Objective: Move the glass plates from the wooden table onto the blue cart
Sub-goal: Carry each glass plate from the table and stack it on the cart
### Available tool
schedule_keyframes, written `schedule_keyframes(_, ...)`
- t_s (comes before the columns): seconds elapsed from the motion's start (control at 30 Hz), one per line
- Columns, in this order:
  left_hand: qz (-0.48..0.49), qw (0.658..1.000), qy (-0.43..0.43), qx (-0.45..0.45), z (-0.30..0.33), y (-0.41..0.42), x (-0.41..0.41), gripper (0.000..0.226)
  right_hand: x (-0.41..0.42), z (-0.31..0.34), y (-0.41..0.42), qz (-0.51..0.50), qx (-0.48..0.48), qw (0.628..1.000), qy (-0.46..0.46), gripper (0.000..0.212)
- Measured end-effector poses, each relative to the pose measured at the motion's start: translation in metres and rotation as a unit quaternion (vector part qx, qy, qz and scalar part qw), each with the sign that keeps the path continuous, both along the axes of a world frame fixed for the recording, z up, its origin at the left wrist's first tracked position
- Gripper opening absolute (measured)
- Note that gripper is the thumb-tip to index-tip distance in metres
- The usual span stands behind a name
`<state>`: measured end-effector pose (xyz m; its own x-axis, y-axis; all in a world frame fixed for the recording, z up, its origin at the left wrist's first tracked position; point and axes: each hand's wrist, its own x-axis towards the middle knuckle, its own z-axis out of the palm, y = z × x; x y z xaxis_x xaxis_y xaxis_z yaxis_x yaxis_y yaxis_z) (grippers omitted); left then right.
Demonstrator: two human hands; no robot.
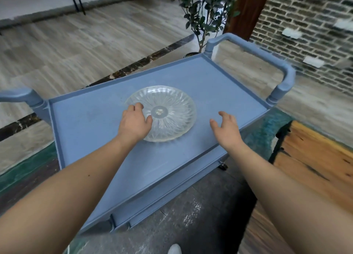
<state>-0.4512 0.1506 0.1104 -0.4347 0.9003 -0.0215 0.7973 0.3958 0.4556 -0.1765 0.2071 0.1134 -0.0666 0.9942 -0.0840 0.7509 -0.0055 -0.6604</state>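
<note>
2 hands over the cart top. The left hand [136, 120] rests with curled fingers on the near-left rim of the glass plate [168, 113], apparently steadying it flat; whether it grips cannot be told. The right hand [226, 128] hangs empty, fingers spread, beside the plate. The plate lies mid-tray on the blue cart [219, 85]; the wooden bench [313, 154] stands right. No writing legible.

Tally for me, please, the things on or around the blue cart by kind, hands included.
Glass plate: 1
Blue cart: 1
Hands: 2, left hand and right hand
Potted plant: 1
Wooden table: 1
Total: 6
</note>
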Motion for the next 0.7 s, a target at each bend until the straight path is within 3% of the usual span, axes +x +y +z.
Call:
schedule_keyframes(0.3,-0.194,0.981,0.029,0.011,0.025,0.032,0.131,0.054,0.118,0.043,-0.039,-0.082,0.03,0.991,-0.106,0.063)
schedule_keyframes(0.7,-0.406,0.911,0.07,0.029,0.044,0.012,0.359,0.062,0.317,0.054,-0.169,-0.286,0.007,0.951,-0.117,0.063)
